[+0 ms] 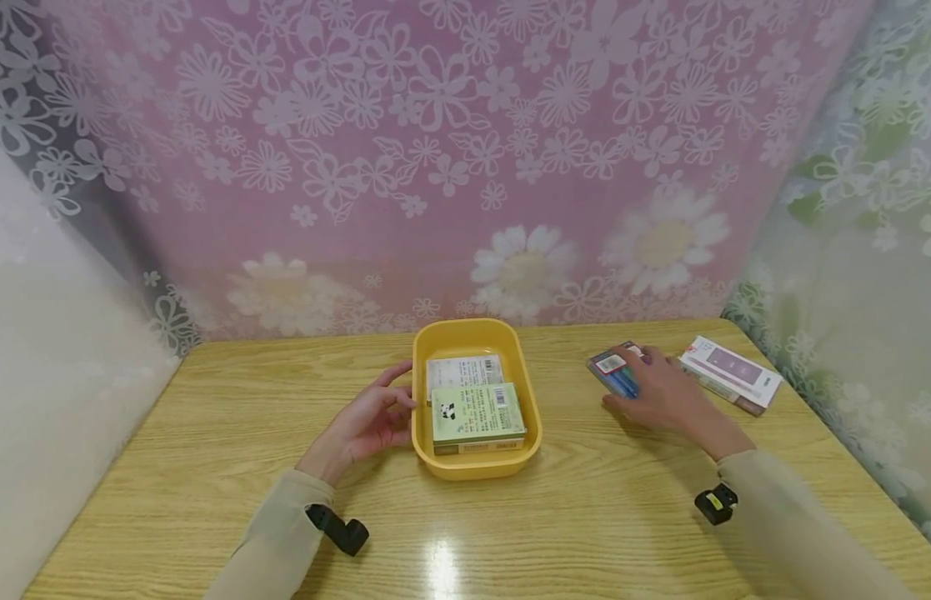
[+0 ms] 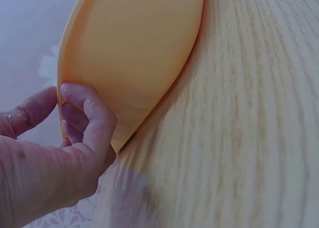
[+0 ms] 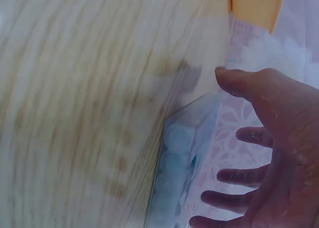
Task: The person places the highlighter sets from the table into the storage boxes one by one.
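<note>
A yellow plastic basket [image 1: 476,473] stands at mid-table. In it lie a green box with a panda picture [image 1: 476,414] and, partly under it, a whitish printed box [image 1: 450,372]. My left hand [image 1: 371,421] touches the basket's left side; in the left wrist view its bent fingertips rest at the outer wall near the rim. My right hand [image 1: 663,392] is over a small clear-sided box [image 1: 617,375] with a white label and blue contents. The right wrist view shows the fingers [image 3: 244,175] spread beside that box [image 3: 177,161], not wrapped round it.
A white and purple box [image 1: 735,372] lies on the table just right of my right hand. The wooden table [image 1: 232,417] ends at a flowered pink curtain [image 1: 405,167] behind, with pale curtain at both sides.
</note>
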Demonstrator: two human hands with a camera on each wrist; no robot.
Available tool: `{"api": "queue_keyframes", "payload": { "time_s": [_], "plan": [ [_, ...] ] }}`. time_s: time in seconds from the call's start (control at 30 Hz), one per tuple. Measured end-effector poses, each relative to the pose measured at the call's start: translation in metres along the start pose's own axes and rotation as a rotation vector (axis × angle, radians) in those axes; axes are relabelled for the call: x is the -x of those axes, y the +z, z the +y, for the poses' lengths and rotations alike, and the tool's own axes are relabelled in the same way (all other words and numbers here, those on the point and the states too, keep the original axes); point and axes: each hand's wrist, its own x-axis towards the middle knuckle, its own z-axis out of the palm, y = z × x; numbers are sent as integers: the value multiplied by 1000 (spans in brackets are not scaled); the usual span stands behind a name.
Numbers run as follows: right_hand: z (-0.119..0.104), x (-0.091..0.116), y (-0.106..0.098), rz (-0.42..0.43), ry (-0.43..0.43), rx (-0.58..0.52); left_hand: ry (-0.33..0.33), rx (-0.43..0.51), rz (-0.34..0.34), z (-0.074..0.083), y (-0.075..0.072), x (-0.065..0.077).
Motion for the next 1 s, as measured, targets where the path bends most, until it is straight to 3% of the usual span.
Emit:
{"api": "queue_keyframes", "payload": {
  "time_s": [0.47,1.0],
  "plan": [
    [16,0,2,-103,58,29,-4,2,6,-2,0,-2],
    [27,-9,5,-58,44,-3,3,16,-1,-1,0,-1]
  ]
}}
